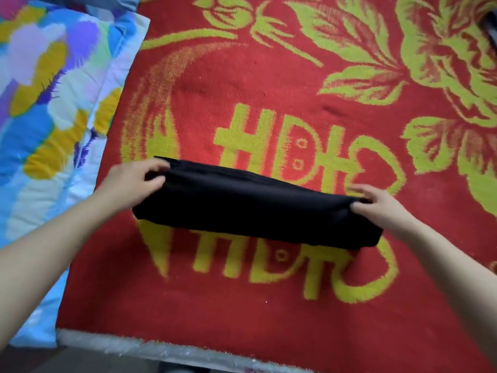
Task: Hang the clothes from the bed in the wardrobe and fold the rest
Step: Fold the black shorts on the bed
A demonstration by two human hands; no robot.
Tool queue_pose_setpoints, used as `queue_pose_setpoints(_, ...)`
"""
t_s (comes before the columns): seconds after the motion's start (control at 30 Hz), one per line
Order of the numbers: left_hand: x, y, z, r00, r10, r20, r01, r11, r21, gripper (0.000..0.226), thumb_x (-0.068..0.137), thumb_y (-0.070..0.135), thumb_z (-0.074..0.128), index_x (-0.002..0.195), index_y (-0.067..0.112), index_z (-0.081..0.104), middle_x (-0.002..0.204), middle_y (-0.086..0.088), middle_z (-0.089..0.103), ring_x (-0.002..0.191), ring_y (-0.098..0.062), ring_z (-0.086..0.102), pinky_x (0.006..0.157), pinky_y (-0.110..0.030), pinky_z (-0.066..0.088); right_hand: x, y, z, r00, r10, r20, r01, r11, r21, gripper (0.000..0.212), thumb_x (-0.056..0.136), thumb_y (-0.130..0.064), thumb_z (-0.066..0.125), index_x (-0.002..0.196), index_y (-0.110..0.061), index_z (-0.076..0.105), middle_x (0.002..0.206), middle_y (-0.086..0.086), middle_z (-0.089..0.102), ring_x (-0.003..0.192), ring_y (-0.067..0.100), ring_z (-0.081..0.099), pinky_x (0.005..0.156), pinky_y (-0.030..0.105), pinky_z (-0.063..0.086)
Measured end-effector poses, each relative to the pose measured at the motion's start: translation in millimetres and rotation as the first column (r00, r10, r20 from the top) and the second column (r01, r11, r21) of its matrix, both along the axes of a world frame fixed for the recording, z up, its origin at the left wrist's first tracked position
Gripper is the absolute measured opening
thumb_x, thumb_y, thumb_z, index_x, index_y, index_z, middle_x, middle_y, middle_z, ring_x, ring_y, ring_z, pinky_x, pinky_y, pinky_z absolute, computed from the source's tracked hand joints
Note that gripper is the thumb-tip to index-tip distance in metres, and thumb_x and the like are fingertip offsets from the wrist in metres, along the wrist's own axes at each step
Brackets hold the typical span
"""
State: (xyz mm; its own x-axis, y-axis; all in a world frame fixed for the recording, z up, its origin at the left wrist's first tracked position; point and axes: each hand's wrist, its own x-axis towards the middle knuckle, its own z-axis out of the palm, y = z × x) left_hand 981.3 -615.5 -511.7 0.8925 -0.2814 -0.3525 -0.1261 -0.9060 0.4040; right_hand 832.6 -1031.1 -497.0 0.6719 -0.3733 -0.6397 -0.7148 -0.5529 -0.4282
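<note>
Your left hand [134, 181] pinches the left end of the folded black garment [255, 208], fingers curled over its edge. Your right hand [382, 208] grips the right end likewise. The garment stretches as a long band between them, over the red blanket [242, 305] on the bed; it seems to rest there, though blur makes that uncertain. A flowered quilt [40, 103] lies to the left.

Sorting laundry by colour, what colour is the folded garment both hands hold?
The garment is plain black, clearest in the head view.
</note>
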Motion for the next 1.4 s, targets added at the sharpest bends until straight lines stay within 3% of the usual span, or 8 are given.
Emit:
queue_pose_setpoints(0.13, -8.0, -51.0, -21.2, 0.946, 0.008, 0.324, -0.060, 0.987, 0.152, 0.073, 0.086, 0.025, 0.061, 0.148, 0.015, 0.025, 0.153, -0.024, 0.017, 0.140, -0.040, 0.015, 0.109, -0.054, 0.016, 14.4, 34.2, -21.0, 0.950, 0.231, 0.210, -0.052, 0.780, -0.623, 0.047, 0.088, -0.018, 0.056, 0.134, -0.008, 0.049, 0.134, 0.025, 0.046, 0.124, 0.041, 0.040, 0.095, 0.050, 0.038)
queue_pose_setpoints(0.27, -45.2, -86.6, -62.9, 0.912, -0.370, 0.176, 0.295, 0.891, 0.346, 0.077, 0.090, 0.060, 0.025, 0.138, 0.030, -0.027, 0.155, -0.016, -0.018, 0.143, -0.033, -0.015, 0.113, -0.052, 0.000, -3.4, 76.2, -60.7, 0.811, 0.586, 0.003, -0.470, 0.652, -0.595, 0.058, 0.090, -0.044, 0.055, 0.141, -0.021, 0.041, 0.149, 0.022, 0.030, 0.137, 0.042, 0.027, 0.105, 0.057, 0.027)
queue_pose_setpoints(0.4, -51.0, -69.7, -103.2, 0.875, -0.482, 0.050, 0.405, 0.784, 0.471, 0.070, 0.080, 0.070, -0.006, 0.134, 0.036, -0.033, 0.139, -0.008, -0.044, 0.141, -0.031, -0.024, 0.112, -0.044, -0.012, -22.0, 67.8, -84.8, 0.747, 0.642, -0.172, -0.607, 0.554, -0.570, 0.069, 0.092, -0.063, 0.012, 0.136, -0.023, 0.048, 0.143, 0.019, 0.042, 0.130, 0.037, 0.042, 0.101, 0.056, 0.036)
queue_pose_setpoints(0.57, -37.0, -28.5, -100.9, 0.857, -0.513, 0.040, 0.419, 0.741, 0.525, 0.078, 0.081, 0.072, -0.012, 0.144, 0.033, 0.013, 0.154, -0.007, 0.008, 0.143, -0.031, 0.016, 0.111, -0.049, 0.007, -41.8, 38.1, -91.0, 0.746, 0.602, -0.286, -0.655, 0.585, -0.479, 0.078, 0.091, -0.066, 0.002, 0.134, -0.020, 0.049, 0.142, 0.019, 0.043, 0.128, 0.033, 0.046, 0.097, 0.060, 0.036)
queue_pose_setpoints(0.7, -26.3, -4.6, -97.4, 0.942, -0.333, 0.042, 0.254, 0.789, 0.559, 0.079, 0.077, 0.075, 0.000, 0.143, 0.032, -0.008, 0.152, -0.002, -0.017, 0.145, -0.025, -0.010, 0.110, -0.057, 0.000, -41.6, 39.5, -80.1, 0.770, 0.598, -0.222, -0.613, 0.598, -0.516, 0.083, 0.093, -0.063, 0.002, 0.130, -0.013, 0.055, 0.138, 0.021, 0.047, 0.125, 0.036, 0.049, 0.094, 0.062, 0.038)
queue_pose_setpoints(0.87, -57.9, -56.8, -71.5, 0.852, -0.341, 0.396, 0.211, 0.918, 0.337, 0.079, 0.080, 0.057, 0.035, 0.145, 0.012, 0.028, 0.147, -0.025, 0.031, 0.136, -0.042, 0.026, 0.103, -0.064, 0.025, -6.0, 74.5, -65.1, 0.788, 0.613, 0.054, -0.433, 0.614, -0.660, 0.063, 0.089, -0.051, 0.033, 0.126, -0.006, 0.058, 0.135, 0.024, 0.049, 0.125, 0.039, 0.048, 0.096, 0.058, 0.039)
queue_pose_setpoints(1.27, -100.5, -100.5, -111.2, 0.878, -0.435, 0.199, 0.359, 0.874, 0.328, 0.092, 0.056, 0.055, 0.080, 0.134, 0.018, 0.050, 0.139, -0.022, 0.045, 0.126, -0.042, 0.046, 0.095, -0.059, 0.040, 48.1, 75.7, -119.9, 0.581, 0.789, -0.201, -0.751, 0.424, -0.505, 0.074, 0.090, -0.066, 0.016, 0.137, -0.026, -0.026, 0.157, 0.009, -0.012, 0.145, 0.024, -0.011, 0.115, 0.041, -0.006)
queue_pose_setpoints(1.4, -101.9, -100.9, -102.8, 0.881, -0.419, 0.222, 0.339, 0.884, 0.321, 0.087, 0.060, 0.056, 0.078, 0.134, 0.018, 0.051, 0.139, -0.022, 0.045, 0.126, -0.041, 0.046, 0.095, -0.060, 0.040, 51.9, 84.9, -103.1, 0.654, 0.754, -0.055, -0.602, 0.476, -0.640, 0.075, 0.090, -0.063, 0.032, 0.148, -0.019, 0.017, 0.153, 0.019, 0.020, 0.142, 0.034, 0.020, 0.113, 0.051, 0.015)
